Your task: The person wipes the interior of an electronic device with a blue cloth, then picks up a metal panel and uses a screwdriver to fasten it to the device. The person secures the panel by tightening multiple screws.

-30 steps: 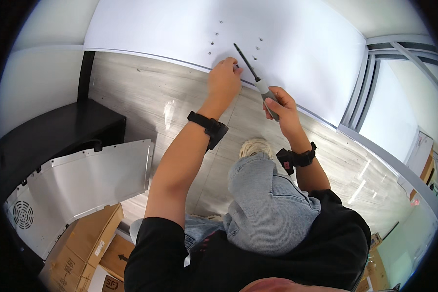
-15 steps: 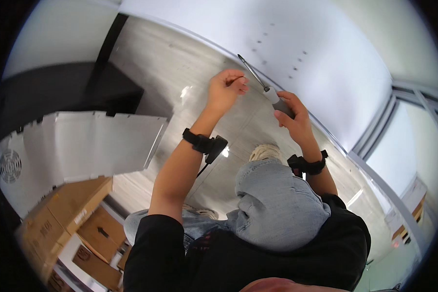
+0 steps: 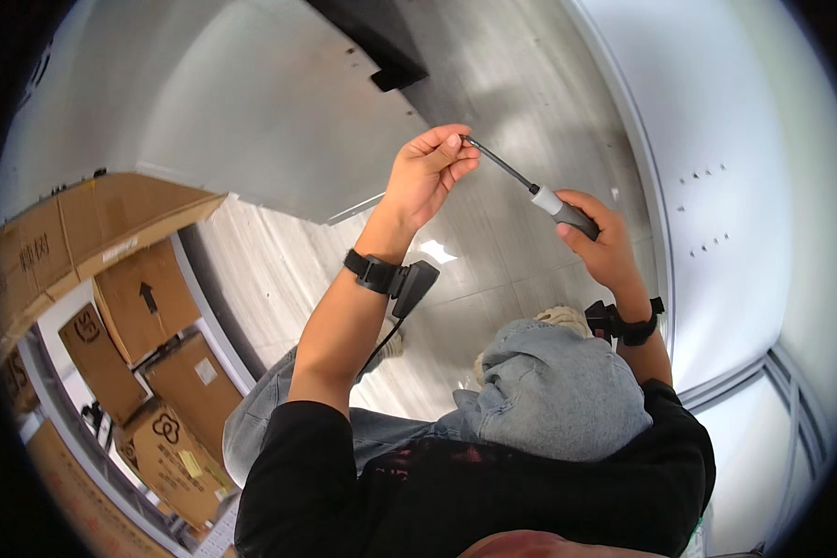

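Note:
My right hand [image 3: 603, 237] is wrapped round the grey-and-white handle of a screwdriver [image 3: 504, 167], whose shaft points up and to the left. At the screwdriver's tip, the fingers of my left hand [image 3: 428, 172] are pinched together. Something small and dark shows between those fingertips, too small to make out. A white panel [image 3: 744, 121] stands to the right of my right hand, with rows of several small dark screws or studs in it.
A large grey metal sheet [image 3: 251, 112] rises beyond my left hand. Several cardboard boxes [image 3: 181, 395] stand on a metal-framed rack [image 3: 209, 302] at the lower left. Light wood-look floor [image 3: 493, 260] lies beneath my hands. A cable runs from my left wrist strap [image 3: 377, 272].
The view has swung left, bringing the boxes and metal sheet further in. My left hand and the screwdriver tip, apart before, have come together.

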Tool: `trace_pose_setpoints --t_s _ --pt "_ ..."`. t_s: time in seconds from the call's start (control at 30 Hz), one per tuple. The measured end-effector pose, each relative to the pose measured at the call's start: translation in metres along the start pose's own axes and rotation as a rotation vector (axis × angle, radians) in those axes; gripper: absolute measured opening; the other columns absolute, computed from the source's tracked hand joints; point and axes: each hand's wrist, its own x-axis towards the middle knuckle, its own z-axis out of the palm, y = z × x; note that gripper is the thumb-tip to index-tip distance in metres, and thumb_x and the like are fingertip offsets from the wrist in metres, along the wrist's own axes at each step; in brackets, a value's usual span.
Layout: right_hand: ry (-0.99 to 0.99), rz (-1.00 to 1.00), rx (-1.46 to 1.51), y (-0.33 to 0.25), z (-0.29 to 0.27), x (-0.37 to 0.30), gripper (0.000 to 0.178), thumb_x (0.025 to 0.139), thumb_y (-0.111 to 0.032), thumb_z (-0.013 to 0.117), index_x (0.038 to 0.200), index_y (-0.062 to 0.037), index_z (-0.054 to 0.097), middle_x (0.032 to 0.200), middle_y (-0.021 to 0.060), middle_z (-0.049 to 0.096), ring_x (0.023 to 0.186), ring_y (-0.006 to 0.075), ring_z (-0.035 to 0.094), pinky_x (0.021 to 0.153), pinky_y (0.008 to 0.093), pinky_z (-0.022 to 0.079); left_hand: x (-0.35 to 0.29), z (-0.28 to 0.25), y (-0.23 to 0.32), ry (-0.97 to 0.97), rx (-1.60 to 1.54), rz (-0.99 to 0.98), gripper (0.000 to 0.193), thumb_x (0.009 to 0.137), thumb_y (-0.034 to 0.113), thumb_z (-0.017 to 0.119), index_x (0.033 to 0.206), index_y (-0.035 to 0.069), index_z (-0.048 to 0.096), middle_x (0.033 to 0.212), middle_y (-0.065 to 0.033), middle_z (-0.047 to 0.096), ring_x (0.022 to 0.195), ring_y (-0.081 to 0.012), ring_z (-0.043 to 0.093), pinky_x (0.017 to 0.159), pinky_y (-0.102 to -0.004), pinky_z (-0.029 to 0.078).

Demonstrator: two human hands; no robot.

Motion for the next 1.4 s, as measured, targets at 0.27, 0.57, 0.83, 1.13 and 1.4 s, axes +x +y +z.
trace_pose_setpoints --t_s 0.27,0.57,0.83,1.13,1.4 --pt "-0.077 -0.214 -0.263 -0.018 0.027 0.029 0.034 0.078 -0.008 0.065 0.112 -0.0053 0.062 0.082 0.0096 0.063 0.064 0.0197 0.055 0.059 0.0293 0.042 -0.027 -0.040 0.023 0.186 0.332 0.044 0.016 0.093 0.006 0.055 0.101 -0.004 0.063 0.088 -0.0105 0.066 0.080 -0.0175 0.066 0.078 -0.0286 0.055" --pt "-0.289 -0.043 -0.343 -0.027 0.033 0.039 0.034 0.078 -0.013 0.067 0.110 -0.0071 0.061 0.078 0.0097 0.063 0.066 0.0220 0.060 0.060 0.0327 0.044 -0.045 -0.073 0.011 0.183 0.602 0.023 0.012 0.089 0.003 0.059 0.096 -0.003 0.065 0.084 -0.0084 0.066 0.076 -0.0156 0.063 0.074 -0.0279 0.053" --pt "-0.520 0.193 -0.308 -0.022 0.049 0.065 0.032 0.081 -0.016 0.064 0.106 -0.0033 0.049 0.076 0.0082 0.061 0.066 0.0167 0.059 0.058 0.0324 0.043 -0.049 -0.112 -0.009 0.317 0.137 -0.148 0.034 0.091 0.001 0.054 0.124 0.000 0.044 0.089 -0.0097 0.062 0.079 -0.0182 0.063 0.074 -0.0281 0.054" --pt "-0.534 0.368 -0.186 -0.015 0.089 0.071 0.030 0.088 -0.020 0.060 0.110 -0.0060 0.044 0.080 0.0067 0.057 0.059 0.0128 0.057 0.048 0.0288 0.043 0.007 -0.142 0.000 0.306 0.116 -0.196 0.050 0.092 0.001 0.050 0.136 -0.003 0.025 0.093 -0.0101 0.058 0.080 -0.0189 0.062 0.074 -0.0288 0.054" --pt "-0.227 0.492 0.067 -0.010 0.145 0.104 0.036 0.088 -0.025 0.058 0.117 -0.0068 0.049 0.075 0.0061 0.056 0.056 0.0145 0.055 0.049 0.0301 0.046 0.073 -0.177 0.032 0.303 0.161 -0.117 0.033 0.091 0.001 0.052 0.122 -0.001 0.040 0.087 -0.0093 0.059 0.073 -0.0174 0.062 0.067 -0.0293 0.055"
